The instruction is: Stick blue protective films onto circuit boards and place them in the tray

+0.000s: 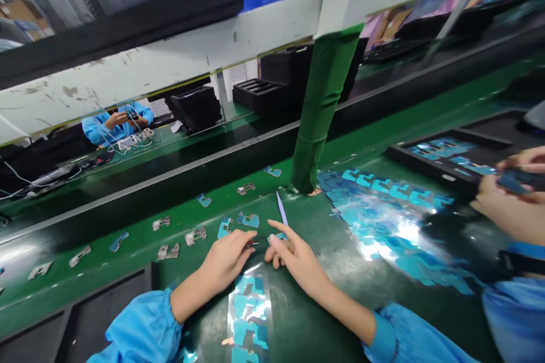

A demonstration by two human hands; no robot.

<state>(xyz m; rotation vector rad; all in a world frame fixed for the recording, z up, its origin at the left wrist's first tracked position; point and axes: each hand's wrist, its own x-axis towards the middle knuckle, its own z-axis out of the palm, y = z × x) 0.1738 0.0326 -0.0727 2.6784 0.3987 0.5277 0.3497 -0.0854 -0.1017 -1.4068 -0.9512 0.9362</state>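
Observation:
My left hand [229,256] hangs above the green work surface [336,300], its thumb and fingers pinched. A tiny shiny bit shows at the fingertips, too small to name. Facing it, my right hand [298,265] has its index finger stretched out and its other fingers curled. A small blue circuit board [279,236] shows at the right thumb, partly hidden; the thumb appears to hold it. Beyond lies a purple pry stick [281,207]. Two blue-covered boards, one [248,219] and another [224,227], lie just past my left hand. Below my hands is a clear sheet of blue stickers [250,317].
More boards, blue and bare metal [168,251], lie along the green strip. A black tray [106,312] stands at left, another [447,161] at right. Sticker sheets [383,215] spread beside a green-wrapped post [319,113]. A co-worker's hands [511,198] hold a dark object at right.

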